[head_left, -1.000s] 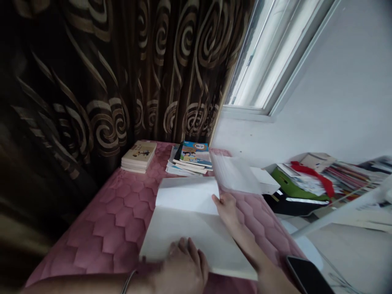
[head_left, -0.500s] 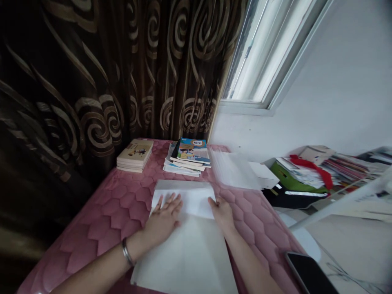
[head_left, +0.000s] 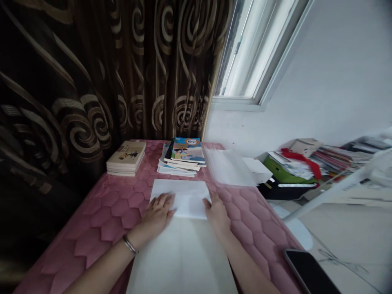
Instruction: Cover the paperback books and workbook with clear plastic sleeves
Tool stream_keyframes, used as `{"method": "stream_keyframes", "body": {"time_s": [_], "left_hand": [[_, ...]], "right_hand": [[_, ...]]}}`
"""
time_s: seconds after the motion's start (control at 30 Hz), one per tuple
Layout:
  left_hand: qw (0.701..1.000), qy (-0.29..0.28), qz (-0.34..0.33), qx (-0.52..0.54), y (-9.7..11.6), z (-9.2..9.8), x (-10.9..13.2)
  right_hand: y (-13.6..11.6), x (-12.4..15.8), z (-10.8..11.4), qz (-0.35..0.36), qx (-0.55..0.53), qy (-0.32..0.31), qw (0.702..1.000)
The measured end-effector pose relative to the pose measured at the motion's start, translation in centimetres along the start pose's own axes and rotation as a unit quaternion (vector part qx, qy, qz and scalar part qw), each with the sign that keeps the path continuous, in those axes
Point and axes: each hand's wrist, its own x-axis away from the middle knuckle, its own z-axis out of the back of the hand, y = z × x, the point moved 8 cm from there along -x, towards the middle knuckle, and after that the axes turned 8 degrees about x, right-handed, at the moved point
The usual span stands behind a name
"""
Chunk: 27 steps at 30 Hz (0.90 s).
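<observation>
A large pale sheet [head_left: 183, 257] lies on the pink quilted table cover, running toward me. On its far part is a white paper section [head_left: 186, 200]. My left hand [head_left: 158, 212], with a bracelet on the wrist, rests open on the left edge of the white part, its fingers slightly blurred. At the right edge, my right hand [head_left: 217, 212] touches the paper with its thumb on top and its fingers spread apart beside the edge. Neither hand is wrapped round anything.
Behind the paper stand a stack of beige books [head_left: 127, 157] and a stack topped by a blue book [head_left: 187, 150]. Clear plastic sheets [head_left: 229, 167] and a white box [head_left: 257, 169] lie back right. A phone [head_left: 309, 271] sits front right. A patterned curtain [head_left: 137, 61] hangs behind.
My left hand has shifted from the top of the white section toward its left edge. The whole view has moved slightly, so the stacks appear further left.
</observation>
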Motion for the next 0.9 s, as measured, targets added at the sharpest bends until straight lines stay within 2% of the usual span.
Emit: {"method": "stream_keyframes", "body": {"time_s": [0.23,0.3,0.37,0.4,0.47,0.5,0.57,0.63,0.7,0.8,0.9], "left_hand": [[0.998,-0.01,0.052,0.033,-0.6,-0.1,-0.9],[0.998,-0.013,0.059,0.018,-0.7,-0.3,-1.1],[0.998,-0.021,0.064,0.002,-0.7,-0.6,-1.1],[0.998,-0.024,0.064,-0.003,-0.8,-0.7,-1.1],[0.998,-0.024,0.061,-0.005,-0.8,-0.9,-1.1],[0.998,-0.022,0.058,-0.003,-0.9,-1.0,-1.1],[0.998,-0.013,0.053,-0.006,-0.9,-1.1,-1.1],[0.998,-0.015,0.052,-0.021,-0.9,-1.2,-1.2],[0.997,-0.036,0.06,-0.038,-1.0,-1.2,-1.2],[0.992,-0.081,0.089,-0.046,-1.7,-0.8,-1.0],[0.986,-0.102,0.123,-0.058,-3.3,0.3,-0.4]], "right_hand": [[-0.1,-0.5,-1.0,0.037,0.069,-0.008,0.997],[-0.2,-0.6,-0.8,0.04,0.076,-0.005,0.996],[-0.7,-0.3,0.0,0.049,0.099,0.025,0.994],[-1.3,0.0,0.5,0.066,0.111,0.044,0.991],[-3.4,1.3,0.9,0.148,0.116,0.061,0.98],[-4.8,2.2,0.7,0.209,0.108,0.049,0.971],[-7.3,4.6,-0.5,0.34,0.086,-0.013,0.936],[-8.6,6.8,-1.9,0.422,0.085,-0.08,0.899],[-8.5,7.6,-2.9,0.441,0.107,-0.129,0.882],[-7.0,7.0,-3.3,0.41,0.14,-0.172,0.885],[-5.9,6.1,-3.1,0.386,0.145,-0.198,0.889]]}}
